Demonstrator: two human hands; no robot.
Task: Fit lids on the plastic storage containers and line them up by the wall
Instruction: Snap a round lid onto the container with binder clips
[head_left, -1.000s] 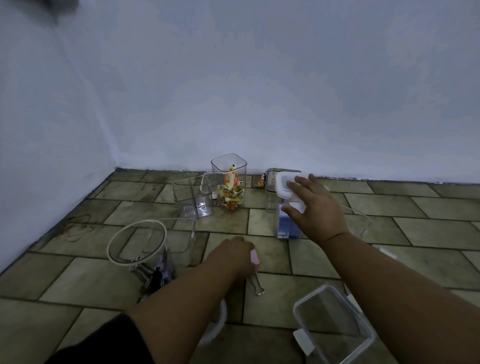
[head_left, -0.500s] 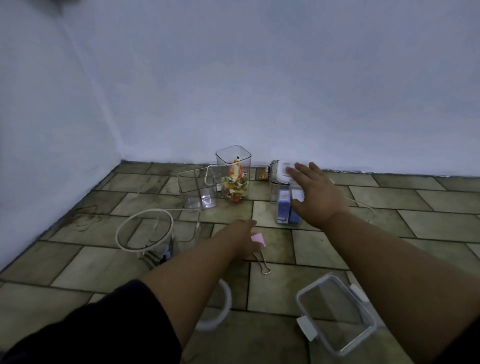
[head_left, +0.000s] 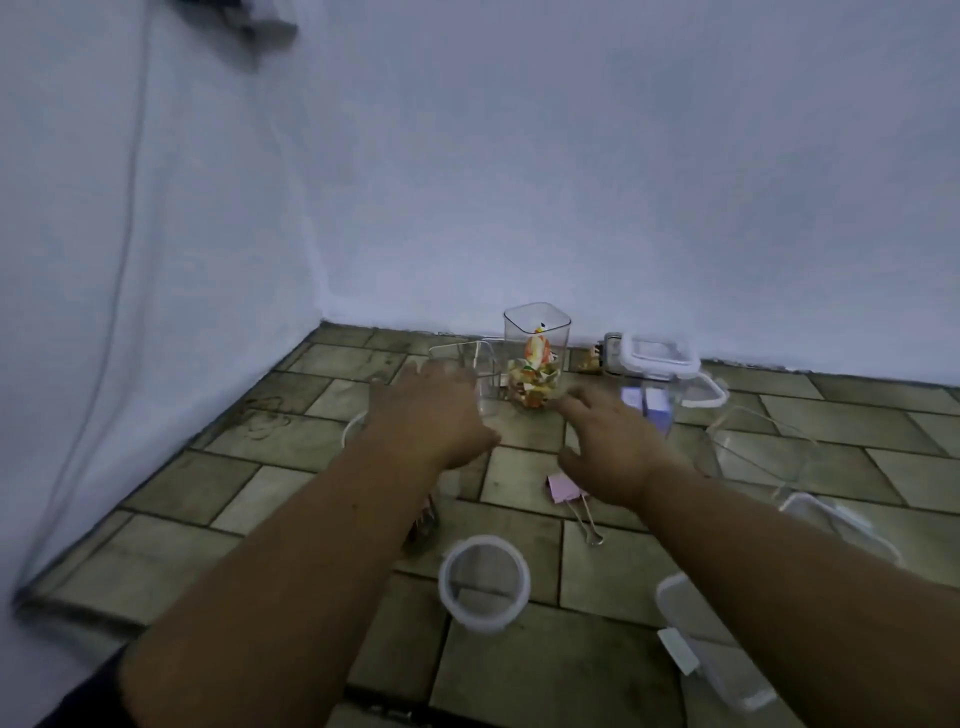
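A tall clear container (head_left: 536, 358) with colourful scraps stands lidless near the wall. Left of it is an empty clear square container (head_left: 480, 376). To the right, a container of blue boxes (head_left: 649, 400) carries a white-rimmed lid (head_left: 657, 356). My left hand (head_left: 434, 413) reaches out with spread fingers, over the empty square container's near side. My right hand (head_left: 610, 449) hovers open just right of the tall container, holding nothing. A round white lid (head_left: 484, 584) lies on the floor near me. A rectangular lid (head_left: 701, 644) lies at lower right.
A pink binder clip (head_left: 566, 491) lies on the tiled floor under my right wrist. Another clear container (head_left: 758, 447) and a lid (head_left: 836, 519) sit at the right. A round container rim (head_left: 350, 426) shows behind my left arm. The wall corner is at the left.
My right hand left the white-rimmed lid on the blue-box container and drew back left. My left hand let go of the pink clip and moved forward to the empty square container.
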